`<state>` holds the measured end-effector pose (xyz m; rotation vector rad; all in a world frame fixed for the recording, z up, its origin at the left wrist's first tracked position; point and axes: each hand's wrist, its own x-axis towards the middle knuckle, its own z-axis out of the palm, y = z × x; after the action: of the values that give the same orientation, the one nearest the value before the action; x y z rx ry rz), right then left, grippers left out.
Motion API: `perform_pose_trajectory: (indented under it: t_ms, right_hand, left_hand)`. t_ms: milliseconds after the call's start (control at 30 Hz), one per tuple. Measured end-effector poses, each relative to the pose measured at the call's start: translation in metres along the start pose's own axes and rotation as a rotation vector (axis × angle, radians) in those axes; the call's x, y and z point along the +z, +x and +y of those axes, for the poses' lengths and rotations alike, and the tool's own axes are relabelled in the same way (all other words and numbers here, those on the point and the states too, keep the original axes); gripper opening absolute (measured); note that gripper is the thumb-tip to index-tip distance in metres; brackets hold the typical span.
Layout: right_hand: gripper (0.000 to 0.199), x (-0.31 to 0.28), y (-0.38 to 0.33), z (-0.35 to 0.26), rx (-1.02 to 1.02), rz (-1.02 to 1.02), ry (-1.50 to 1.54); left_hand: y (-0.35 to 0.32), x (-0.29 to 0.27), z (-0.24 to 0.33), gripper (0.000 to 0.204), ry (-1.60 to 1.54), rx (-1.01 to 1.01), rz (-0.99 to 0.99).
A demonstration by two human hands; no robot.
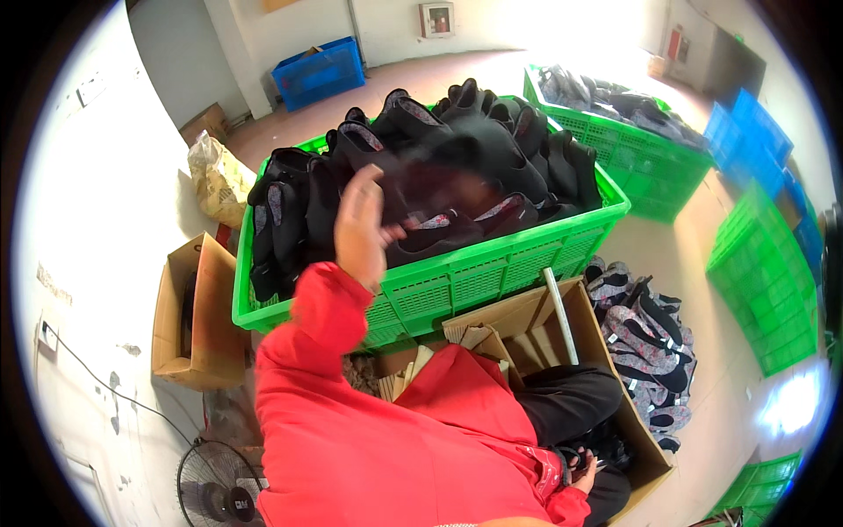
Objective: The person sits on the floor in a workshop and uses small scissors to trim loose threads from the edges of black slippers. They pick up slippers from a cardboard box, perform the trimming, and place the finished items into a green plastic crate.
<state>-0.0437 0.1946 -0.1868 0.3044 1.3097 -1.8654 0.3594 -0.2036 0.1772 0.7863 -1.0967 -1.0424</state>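
My left hand (362, 230) is raised over the near side of a large green crate (492, 263), its fingers stretched out and apart. Just right of it a blurred black shoe (448, 162) appears in motion above the heap; I cannot tell whether it touches the hand. Black slip-on shoes (360, 140) with patterned linings fill the crate above its rim. Low in my lap, my right hand (583, 472) is closed around a small dark object with a thin shiny part, too unclear to name.
An open cardboard box (645, 448) is by my legs, with a pale bar (560, 316) leaning in it. Patterned shoe pieces (645, 342) lie heaped on the floor at right. Another carton (219, 316) and a fan (215, 483) stand left. A second filled green crate (632, 158) stands behind.
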Motion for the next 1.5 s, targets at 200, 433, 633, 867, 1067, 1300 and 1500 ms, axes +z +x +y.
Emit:
perform_pose_trajectory:
  t_ms: [200, 433, 633, 867, 1067, 1300, 1500]
  right_hand:
    - [0.032, 0.014, -0.006, -0.001, 0.009, 0.059, -0.163]
    - [0.038, -0.009, 0.007, 0.008, -0.026, -0.044, -0.209]
    - [0.041, -0.025, 0.012, 0.01, -0.109, -0.06, -0.48]
    - [0.041, -0.018, 0.006, 0.003, -0.129, -0.052, -0.639]
    - [0.037, -0.006, 0.001, 0.001, -0.074, 0.011, -0.755]
    - [0.038, 0.013, -0.009, -0.004, -0.081, -0.112, -0.74]
    - [0.041, 0.01, 0.008, -0.002, -0.097, -0.127, -0.675]
  left_hand:
    - [0.164, -0.077, 0.031, 0.042, -0.018, 0.406, 0.397]
    - [0.301, -0.167, -0.031, 0.058, 0.074, 0.274, 0.659]
    - [0.31, -0.248, -0.161, 0.061, 1.352, -0.027, 0.714]
    - [0.302, -0.258, -0.166, 0.065, 1.366, -0.042, 0.61]
    - [0.337, -0.308, -0.194, 0.065, 1.437, -0.127, 0.354]
    - [0.315, -0.291, -0.191, 0.081, 0.914, -0.223, 0.357]
    - [0.28, -0.172, -0.133, 0.065, 1.632, 0.695, 0.226]
